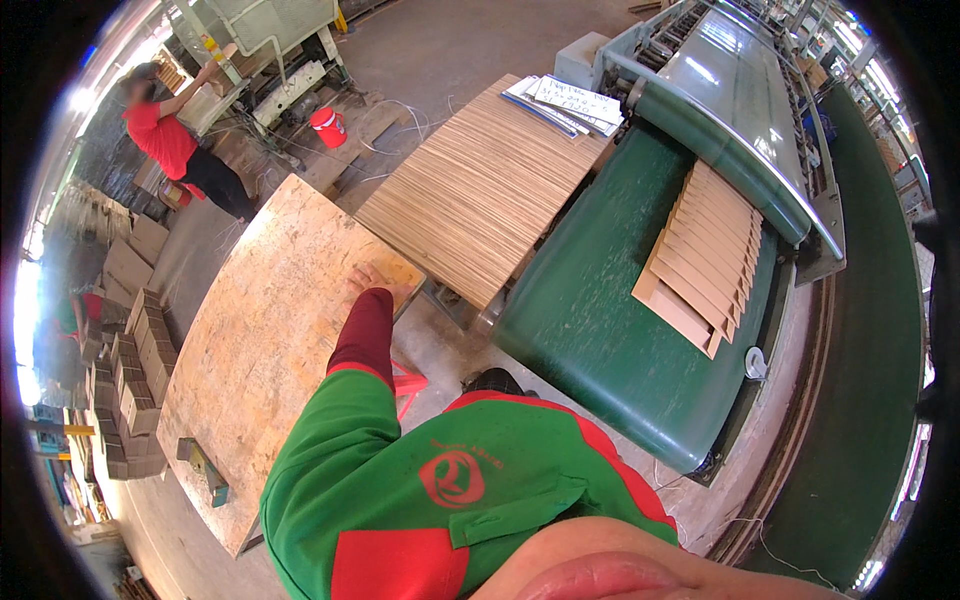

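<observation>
My left hand rests palm down on a worn wooden tabletop, near its right corner, fingers stretched out and nothing in them. A dark red sleeve covers that forearm, below a green upper sleeve. My right hand is out of view. To the right, a fanned row of flat brown cardboard pieces lies overlapping on a green conveyor belt, apart from my hand. Between the two stands a table with a striped wood-grain top.
Papers lie at the striped table's far corner. A large roller machine stands over the belt's far end. A metal-and-wood block sits on the worn table. Back left are a red bucket, another person and cardboard stacks.
</observation>
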A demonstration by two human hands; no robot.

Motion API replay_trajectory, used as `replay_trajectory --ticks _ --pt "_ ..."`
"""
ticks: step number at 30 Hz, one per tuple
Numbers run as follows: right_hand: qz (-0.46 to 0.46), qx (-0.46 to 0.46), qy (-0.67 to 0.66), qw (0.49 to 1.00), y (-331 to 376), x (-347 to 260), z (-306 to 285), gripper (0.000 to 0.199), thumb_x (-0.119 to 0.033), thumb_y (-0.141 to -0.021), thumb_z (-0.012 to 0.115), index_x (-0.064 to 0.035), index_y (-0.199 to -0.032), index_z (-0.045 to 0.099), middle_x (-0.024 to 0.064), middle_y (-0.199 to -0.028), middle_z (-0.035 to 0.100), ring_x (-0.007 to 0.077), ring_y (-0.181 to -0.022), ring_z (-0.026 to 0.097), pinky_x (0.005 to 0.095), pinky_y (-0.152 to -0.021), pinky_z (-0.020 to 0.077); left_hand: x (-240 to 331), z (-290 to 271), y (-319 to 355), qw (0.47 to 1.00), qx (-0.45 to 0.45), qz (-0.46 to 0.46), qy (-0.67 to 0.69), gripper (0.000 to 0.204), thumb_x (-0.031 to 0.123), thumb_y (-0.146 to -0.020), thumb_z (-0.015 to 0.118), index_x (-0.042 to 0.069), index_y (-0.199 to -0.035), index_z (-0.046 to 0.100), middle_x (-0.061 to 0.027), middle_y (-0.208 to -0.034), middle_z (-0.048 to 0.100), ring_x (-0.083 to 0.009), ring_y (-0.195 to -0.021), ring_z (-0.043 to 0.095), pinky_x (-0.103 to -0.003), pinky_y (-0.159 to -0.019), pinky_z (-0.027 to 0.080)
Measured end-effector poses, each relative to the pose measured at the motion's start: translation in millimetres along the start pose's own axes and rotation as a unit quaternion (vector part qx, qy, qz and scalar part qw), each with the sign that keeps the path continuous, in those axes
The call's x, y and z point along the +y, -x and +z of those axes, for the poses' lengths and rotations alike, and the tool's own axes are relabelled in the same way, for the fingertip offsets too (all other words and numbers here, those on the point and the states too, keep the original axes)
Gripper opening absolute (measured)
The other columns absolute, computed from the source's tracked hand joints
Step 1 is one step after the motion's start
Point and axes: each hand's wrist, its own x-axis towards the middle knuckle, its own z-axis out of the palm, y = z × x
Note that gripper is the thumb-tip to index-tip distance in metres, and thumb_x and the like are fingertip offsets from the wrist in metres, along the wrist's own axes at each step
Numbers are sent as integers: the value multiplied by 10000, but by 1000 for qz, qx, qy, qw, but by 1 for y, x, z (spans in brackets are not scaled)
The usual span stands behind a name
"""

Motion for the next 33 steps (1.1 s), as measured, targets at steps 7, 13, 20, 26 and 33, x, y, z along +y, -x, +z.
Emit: replay_trajectory --ticks 7,13,20,26,33 --pt "-2 1 2 1000 3 0 -3 419 -479 -876 463 -161 -1057 666 117 -1031 659 278 -940 633 434 -752 501 3 -7 8 1000 10 4 18 1331 665 -540 752 185 -1492 -44 -129 -1542 -147 -398 -1403 -130 -662 -1058 74" --pt "-3 3 1 1000 3 -1 -5 418 -479 -882 457 -163 -1060 665 115 -1032 659 275 -940 633 435 -750 501 3 -6 2 1000 3 -3 12 1316 643 -550 759 198 -1492 -45 -122 -1543 -146 -376 -1411 -121 -685 -1043 78" --pt "-1 -1 6 1000 2 -1 -9 418 -479 -888 451 -164 -1064 662 112 -1033 658 272 -940 633 435 -746 501 4 -8 0 1000 0 -4 0 1282 655 -585 731 185 -1491 -44 -117 -1544 -146 -378 -1410 -119 -696 -1035 81" --pt "-2 -3 11 1000 2 -4 -13 418 -479 -894 445 -165 -1067 661 109 -1034 658 269 -941 633 436 -744 501 8 -12 8 1000 0 -6 2 1276 652 -596 726 180 -1490 -51 -112 -1546 -143 -373 -1411 -122 -698 -1034 73" --pt "-11 -4 16 1000 1 -5 -16 418 -479 -900 438 -167 -1070 658 106 -1035 658 266 -941 633 437 -741 501 13 -27 23 1000 -8 -12 -2 1226 642 -621 710 191 -1495 -23 -103 -1552 -117 -341 -1423 -94 -652 -1063 88"
